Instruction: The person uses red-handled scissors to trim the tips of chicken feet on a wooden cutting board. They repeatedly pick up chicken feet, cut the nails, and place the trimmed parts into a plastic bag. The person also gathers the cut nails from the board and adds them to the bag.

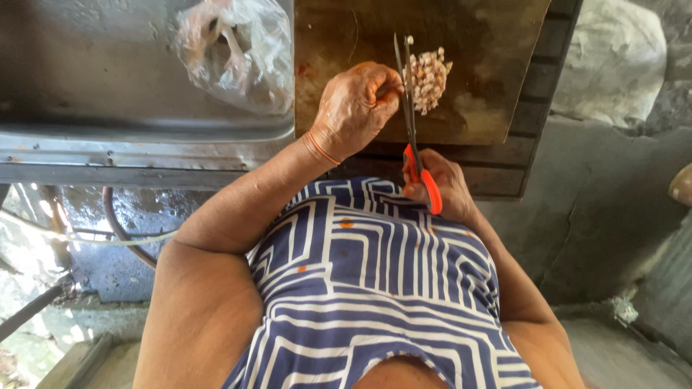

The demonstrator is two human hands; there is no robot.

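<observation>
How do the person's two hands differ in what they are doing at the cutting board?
The right hand grips the orange handles of the scissors, near the body; the left hand is curled in a fist farther out on the wooden board, beside the blades. The left hand sits next to the pile of small cut pieces; the right is away from it. Both are bare.

Soft daylight, perhaps slight edge distortion

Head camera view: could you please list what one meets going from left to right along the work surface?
Metal tray → clear plastic bag → left hand → scissors → pile of cut pieces → pale sack.
</observation>
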